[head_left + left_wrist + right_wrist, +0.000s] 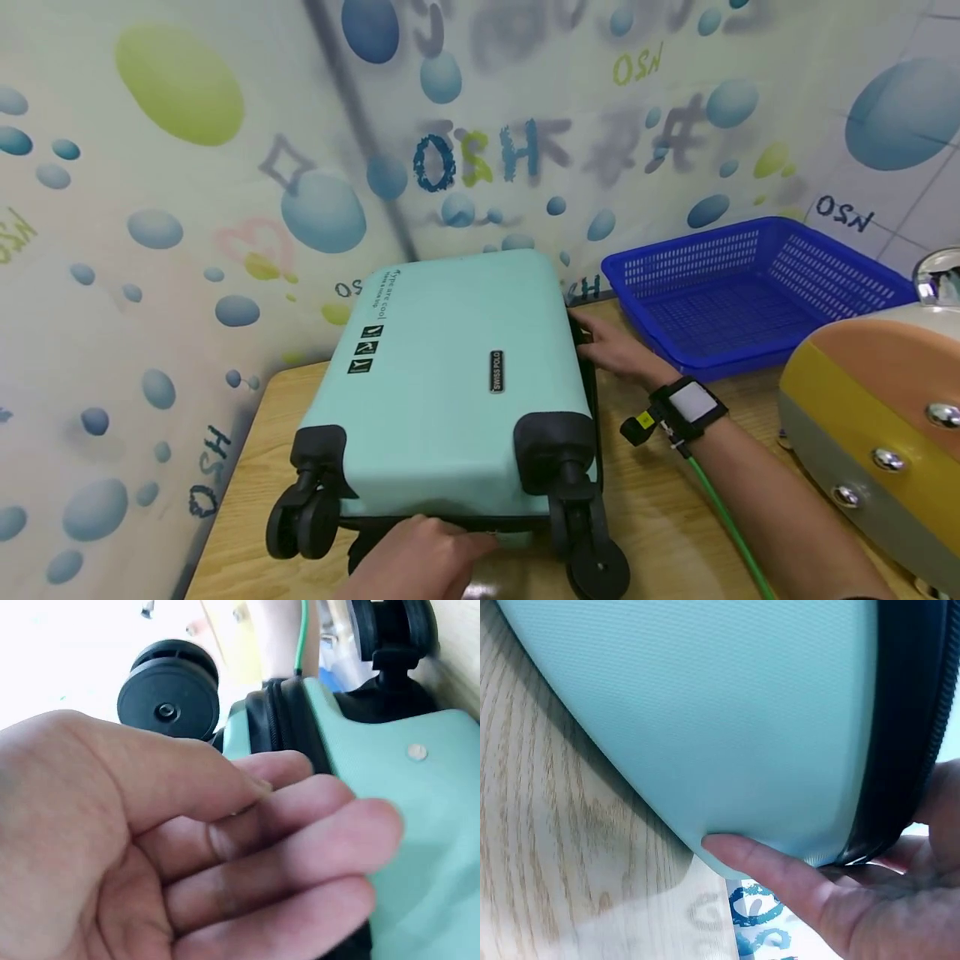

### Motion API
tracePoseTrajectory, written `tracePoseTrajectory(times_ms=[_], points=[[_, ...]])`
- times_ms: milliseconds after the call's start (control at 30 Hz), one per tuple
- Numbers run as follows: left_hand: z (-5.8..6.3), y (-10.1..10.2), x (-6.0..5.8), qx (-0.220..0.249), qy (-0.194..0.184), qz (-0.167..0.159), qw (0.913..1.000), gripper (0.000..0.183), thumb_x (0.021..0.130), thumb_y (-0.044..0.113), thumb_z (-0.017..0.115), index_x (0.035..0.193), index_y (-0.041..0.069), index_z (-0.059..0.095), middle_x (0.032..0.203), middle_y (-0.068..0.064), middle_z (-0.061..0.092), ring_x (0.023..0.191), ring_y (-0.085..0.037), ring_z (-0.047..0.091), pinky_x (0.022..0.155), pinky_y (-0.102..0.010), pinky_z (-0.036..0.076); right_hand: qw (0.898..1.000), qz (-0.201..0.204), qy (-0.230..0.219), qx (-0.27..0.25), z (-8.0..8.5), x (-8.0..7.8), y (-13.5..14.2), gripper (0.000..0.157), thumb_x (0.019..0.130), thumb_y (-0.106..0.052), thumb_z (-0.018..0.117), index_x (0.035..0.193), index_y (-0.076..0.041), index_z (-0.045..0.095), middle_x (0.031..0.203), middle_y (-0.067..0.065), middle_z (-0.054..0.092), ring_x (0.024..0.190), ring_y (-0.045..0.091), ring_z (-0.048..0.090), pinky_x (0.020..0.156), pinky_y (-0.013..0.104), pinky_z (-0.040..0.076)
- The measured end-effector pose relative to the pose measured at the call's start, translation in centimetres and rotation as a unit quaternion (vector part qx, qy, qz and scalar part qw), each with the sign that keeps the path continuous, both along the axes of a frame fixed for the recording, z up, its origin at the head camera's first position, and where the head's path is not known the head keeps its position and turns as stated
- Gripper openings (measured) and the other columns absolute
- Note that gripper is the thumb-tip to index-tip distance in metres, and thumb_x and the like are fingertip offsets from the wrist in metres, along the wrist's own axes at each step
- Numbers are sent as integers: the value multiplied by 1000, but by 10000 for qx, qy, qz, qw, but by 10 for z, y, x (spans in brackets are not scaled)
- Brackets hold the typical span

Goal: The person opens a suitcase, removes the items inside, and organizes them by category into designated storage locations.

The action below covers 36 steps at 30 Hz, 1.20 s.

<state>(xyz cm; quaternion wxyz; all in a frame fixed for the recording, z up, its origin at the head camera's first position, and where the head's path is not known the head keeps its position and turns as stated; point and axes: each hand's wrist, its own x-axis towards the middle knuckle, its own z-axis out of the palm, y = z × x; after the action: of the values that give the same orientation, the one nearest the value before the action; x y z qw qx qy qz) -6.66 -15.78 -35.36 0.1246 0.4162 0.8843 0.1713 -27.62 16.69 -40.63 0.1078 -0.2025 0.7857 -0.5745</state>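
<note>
Head view: suitcase lengthwise away, wheels nearest

Wood-grain table bears a hard-shell suitcase

The table has a pale, light-brown grain. On it the mint-green suitcase lies on its broad side, its black caster wheels toward the near side. To the right rests a blue perforated plastic basket; nearer, at the right edge of the head view, stands a rounded orange, yellow and grey object with metal studs.
</note>
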Motion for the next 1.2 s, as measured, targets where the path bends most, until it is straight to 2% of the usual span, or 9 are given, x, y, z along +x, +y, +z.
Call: tracePoseTrajectory(times_ms=[100, 233, 433, 567, 700, 833, 1033, 1100, 1200], points=[[2, -7, -2, -13, -405, 343, 9986, 18, 95, 5, 66, 100, 20, 75, 53, 16, 30, 46, 3, 28, 46, -16, 25, 10000, -30, -26, -34, -2, -1, 2, 77, 96, 11, 42, 161, 3, 1, 165, 31, 2, 149, 54, 10, 110, 67, 28], [3, -18, -5, 110, -669, 561, 9961, 30, 92, -4, 63, 106, 19, 78, 54, 18, 31, 46, 4, 30, 47, -16, 27, 10000, -74, -13, -25, -2, 0, 1, 81, 95, 12, 43, 161, 1, -3, 164, 32, 1, 148, 55, 10, 110, 68, 27], [-1, -31, -8, 422, -825, 447, 9947, 31, 94, -2, 63, 113, 17, 78, 56, 20, 33, 47, 6, 29, 47, -15, 29, 10000, 11, -27, -48, -1, 2, 1, 77, 96, 12, 42, 160, 4, 1, 166, 29, 1, 148, 53, 13, 111, 65, 29], [-5, -36, -11, 744, -659, 134, 9950, 33, 92, -4, 64, 114, 16, 77, 58, 22, 36, 50, 10, 30, 47, -12, 31, 10000, 44, -43, -54, 0, 2, 2, 77, 96, 12, 43, 160, 4, 2, 166, 27, 0, 149, 51, 10, 111, 64, 30], [-7, -40, -15, 1052, -583, -144, 9926, 34, 89, -8, 64, 112, 14, 78, 62, 23, 41, 54, 15, 33, 49, -9, 35, 9999, 69, -98, -40, 0, 2, 2, 77, 97, 11, 44, 161, 2, 3, 166, 26, 2, 149, 51, 13, 107, 57, 38], [-7, -48, -19, 1079, -966, -127, 9894, 32, 92, -6, 63, 115, 11, 77, 65, 22, 49, 56, 13, 41, 52, -12, 41, 9998, 71, -178, -19, 1, 1, 3, 78, 96, 12, 44, 161, 1, 2, 167, 26, 3, 148, 50, 16, 102, 49, 42], [-8, -62, -22, 1173, -1307, -188, 9843, 31, 95, -6, 63, 121, 8, 74, 85, 12, 70, 70, 6, 61, 62, -16, 52, 9999, 8, -167, 36, 3, 0, 5, 77, 96, 13, 43, 161, 1, 3, 167, 26, 2, 148, 51, 16, 105, 54, 40], [-8, -66, -23, 1236, -1508, -140, 9807, 31, 95, -8, 62, 120, 6, 74, 89, 9, 72, 74, 4, 64, 64, -17, 53, 9999, 1, -141, 41, 4, 0, 6, 77, 96, 13, 43, 161, 2, 3, 166, 26, 2, 148, 51, 17, 104, 53, 41], [-9, -73, -25, 1325, -1934, 72, 9721, 27, 96, -7, 61, 118, 4, 75, 89, 5, 73, 74, 1, 66, 63, -20, 55, 9999, 42, -118, 18, 3, -1, 7, 77, 95, 14, 43, 160, 3, 3, 166, 26, 3, 147, 51, 17, 98, 44, 46]])
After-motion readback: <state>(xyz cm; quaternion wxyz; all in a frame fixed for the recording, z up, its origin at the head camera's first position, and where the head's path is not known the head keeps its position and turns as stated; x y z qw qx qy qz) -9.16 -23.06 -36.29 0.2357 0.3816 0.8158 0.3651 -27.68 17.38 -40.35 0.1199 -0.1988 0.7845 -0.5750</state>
